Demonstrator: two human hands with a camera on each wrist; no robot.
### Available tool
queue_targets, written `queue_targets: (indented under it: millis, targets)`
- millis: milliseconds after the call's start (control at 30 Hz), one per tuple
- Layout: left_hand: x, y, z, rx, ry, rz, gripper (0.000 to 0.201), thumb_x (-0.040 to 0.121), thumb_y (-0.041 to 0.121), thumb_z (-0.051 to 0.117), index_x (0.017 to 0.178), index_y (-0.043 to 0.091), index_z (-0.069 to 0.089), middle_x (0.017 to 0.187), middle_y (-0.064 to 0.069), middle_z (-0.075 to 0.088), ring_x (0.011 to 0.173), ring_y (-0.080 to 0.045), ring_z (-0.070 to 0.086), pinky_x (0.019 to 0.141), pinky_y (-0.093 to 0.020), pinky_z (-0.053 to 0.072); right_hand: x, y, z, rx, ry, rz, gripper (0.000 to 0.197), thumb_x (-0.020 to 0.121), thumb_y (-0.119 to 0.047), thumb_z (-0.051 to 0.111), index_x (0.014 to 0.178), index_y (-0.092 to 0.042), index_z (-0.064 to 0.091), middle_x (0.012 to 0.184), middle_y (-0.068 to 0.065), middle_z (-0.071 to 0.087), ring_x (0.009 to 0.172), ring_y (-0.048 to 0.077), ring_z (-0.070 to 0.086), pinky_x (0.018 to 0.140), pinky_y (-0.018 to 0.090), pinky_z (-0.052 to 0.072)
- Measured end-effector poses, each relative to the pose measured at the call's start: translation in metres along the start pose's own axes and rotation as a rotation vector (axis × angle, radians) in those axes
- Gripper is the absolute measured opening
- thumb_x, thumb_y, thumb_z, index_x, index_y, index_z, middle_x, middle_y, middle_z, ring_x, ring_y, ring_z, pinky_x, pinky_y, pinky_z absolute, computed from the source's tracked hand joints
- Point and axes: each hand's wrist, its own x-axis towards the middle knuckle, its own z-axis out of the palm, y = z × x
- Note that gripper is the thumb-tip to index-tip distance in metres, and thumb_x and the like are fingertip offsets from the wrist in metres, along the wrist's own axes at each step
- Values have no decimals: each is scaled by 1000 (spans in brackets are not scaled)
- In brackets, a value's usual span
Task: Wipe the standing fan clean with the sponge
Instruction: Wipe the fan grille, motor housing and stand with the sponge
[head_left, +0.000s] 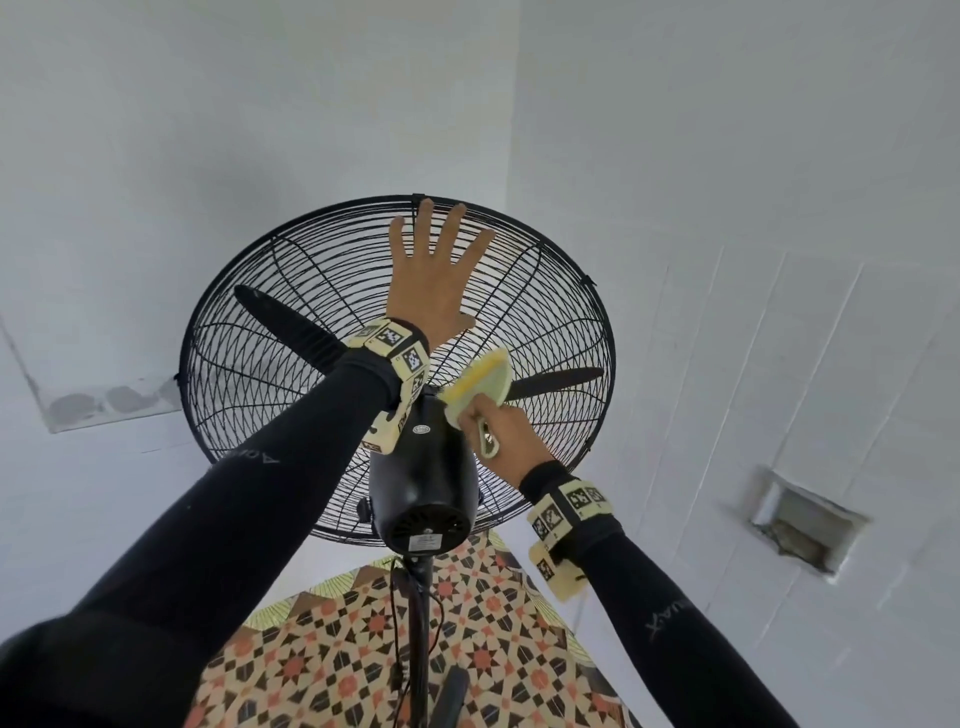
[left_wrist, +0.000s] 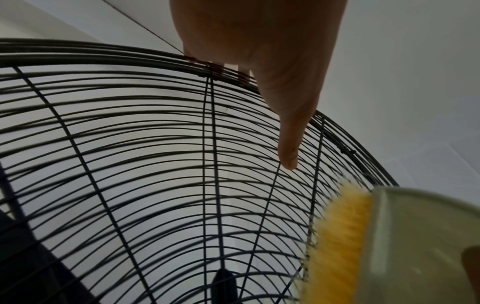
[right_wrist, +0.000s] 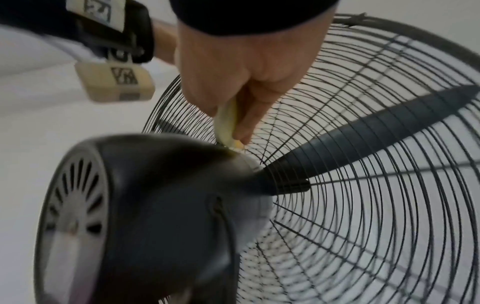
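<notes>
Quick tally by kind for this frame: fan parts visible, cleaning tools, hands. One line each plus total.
Fan blades: 2 visible
Wire guard: 1
Motor housing: 1
Fan pole: 1
Sponge: 1, gripped by the right hand
Hands: 2, counting the left hand, spread flat on the guard
Total: 8

The fan (head_left: 400, 364) pole runs off the bottom edge, below both arms. The left hand (head_left: 434, 275) hides some wires under its palm. In the right wrist view, the right hand (right_wrist: 244, 67) covers most of the sponge (right_wrist: 228, 123), and the motor (right_wrist: 145, 216) below it is blurry.
</notes>
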Motion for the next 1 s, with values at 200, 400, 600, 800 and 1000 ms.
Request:
queue_targets:
  millis: [200,400,600,800,1000]
  targets:
    - [1,-4,-2,4,-14,9,118,77,69,76,165,33,5,173,-11,1,157,-46,0,120,-71,3,-13,6,2,-391,-227,93,38,97,-14,55,132,-8,41,101,19,63,84,35,65,68,40,55]
    - [0,-1,-4,10,-25,-7,117,79,66,76,165,34,4,173,-10,-1,157,-46,-2,121,-69,2,-14,-7,-8,-539,-276,-196,43,90,-12,66,125,-14,41,116,21,54,78,31,59,54,37,56]
    - [0,-2,-5,20,-31,-1,116,80,61,79,165,34,3,173,-10,-2,157,-46,-2,122,-70,6,-3,-4,-16,-767,-413,-218,44,93,-3,60,132,-13,44,116,20,55,89,33,62,64,43,59]
    - [-1,-2,-3,11,-16,-1,117,78,61,81,164,34,6,173,-11,1,157,-46,-1,122,-70,7,4,-1,-28,-737,-442,-283,39,89,-14,70,124,-17,53,97,12,55,62,22,47,47,29,50]
    - [0,-2,-3,21,-15,-7,118,78,61,80,165,34,5,173,-10,0,157,-46,0,122,-70,6,-2,1,-28,-647,-385,-248,33,94,-23,67,124,-20,53,98,7,57,66,20,48,56,33,58]
